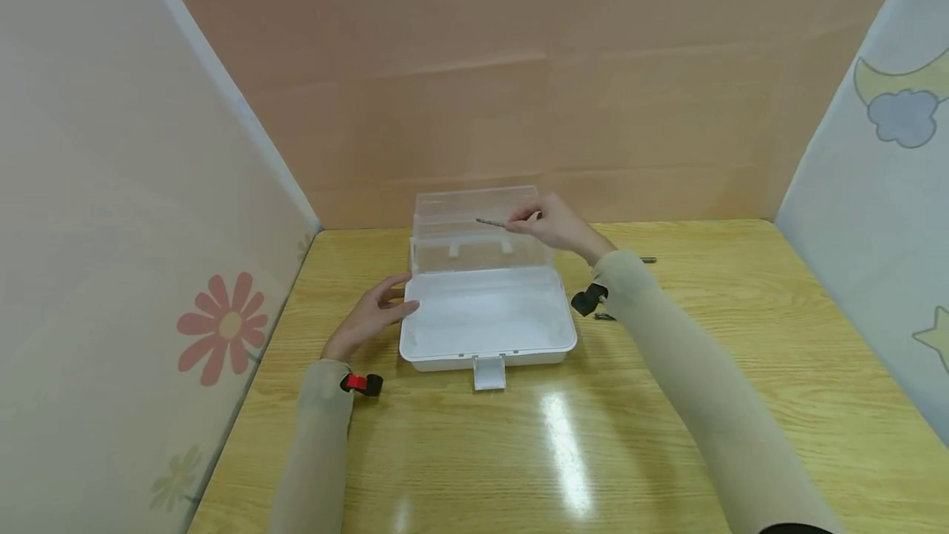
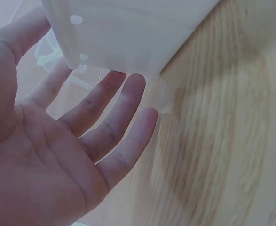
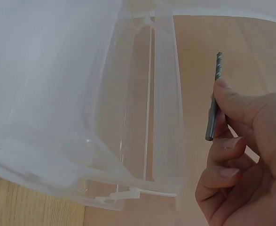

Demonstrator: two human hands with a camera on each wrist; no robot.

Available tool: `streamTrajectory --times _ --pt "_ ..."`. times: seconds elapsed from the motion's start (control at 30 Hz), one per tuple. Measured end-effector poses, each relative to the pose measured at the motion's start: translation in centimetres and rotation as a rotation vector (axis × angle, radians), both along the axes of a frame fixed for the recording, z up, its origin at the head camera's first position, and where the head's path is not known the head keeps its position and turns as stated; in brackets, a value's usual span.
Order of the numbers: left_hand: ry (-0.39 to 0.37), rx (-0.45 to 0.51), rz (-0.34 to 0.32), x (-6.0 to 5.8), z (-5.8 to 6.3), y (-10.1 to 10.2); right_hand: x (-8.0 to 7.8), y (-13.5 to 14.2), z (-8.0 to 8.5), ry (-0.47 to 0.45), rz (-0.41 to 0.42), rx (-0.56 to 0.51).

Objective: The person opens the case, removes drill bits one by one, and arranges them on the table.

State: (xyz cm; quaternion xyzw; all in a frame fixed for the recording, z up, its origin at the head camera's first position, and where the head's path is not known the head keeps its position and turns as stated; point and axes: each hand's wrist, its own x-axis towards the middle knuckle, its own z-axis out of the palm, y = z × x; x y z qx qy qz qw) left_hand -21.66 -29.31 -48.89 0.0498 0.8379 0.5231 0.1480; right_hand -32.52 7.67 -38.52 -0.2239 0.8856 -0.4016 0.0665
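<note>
A white plastic box (image 1: 485, 316) stands on the table with its clear lid (image 1: 474, 229) tipped back. The inside of its base shows bare white. At the box's left side, my left hand (image 1: 374, 316) rests its thumb on the rim. In the left wrist view the fingers of that hand (image 2: 81, 122) are loosely stretched, some touching the box wall (image 2: 119, 37). Above the raised lid, my right hand (image 1: 552, 225) pinches a drill bit (image 1: 491, 222). The right wrist view shows the bit's fluted end (image 3: 218, 63) above the thumb and its smooth shank (image 3: 211, 125) below.
Two small dark metal pieces lie on the wooden table right of the box: a short rod (image 1: 648, 259) farther back and another piece (image 1: 604, 316) partly behind the right wrist strap (image 1: 589, 300). The box's front latch (image 1: 489, 373) hangs down. Walls enclose the table's back and sides.
</note>
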Motion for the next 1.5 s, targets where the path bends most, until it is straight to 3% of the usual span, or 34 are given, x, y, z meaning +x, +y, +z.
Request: streamTrajectory --times 0.67,1.5 --pt "0.003 0.043 -0.005 -0.1 -0.3 -0.3 2.9 4.3 -2.4 -0.016 -0.023 0.046" --pt "0.011 0.024 -0.004 0.1 -0.2 -0.5 5.6 11.0 -6.0 -0.011 -0.076 0.096"
